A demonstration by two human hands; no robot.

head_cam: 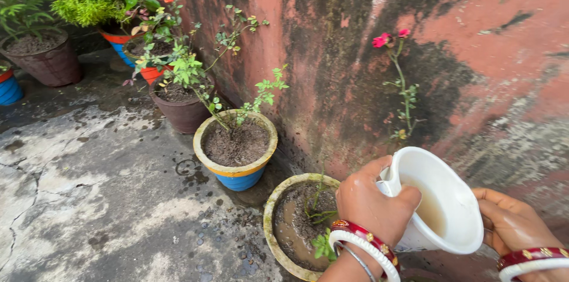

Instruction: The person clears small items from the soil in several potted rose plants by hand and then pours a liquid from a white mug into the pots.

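- I've got my left hand (376, 202) wrapped round the white jug (441, 199), water inside
- right hand (512, 223) cupping its far side
- jug's over the wet pot (296, 223)

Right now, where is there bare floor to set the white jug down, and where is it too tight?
Bare concrete floor lies open left of the pot row, bordered by the blue-based pot and the wet near pot. Along the stained wall it is crowded: pots stand close together. Both the left hand and right hand grip the white jug beside the near pot.
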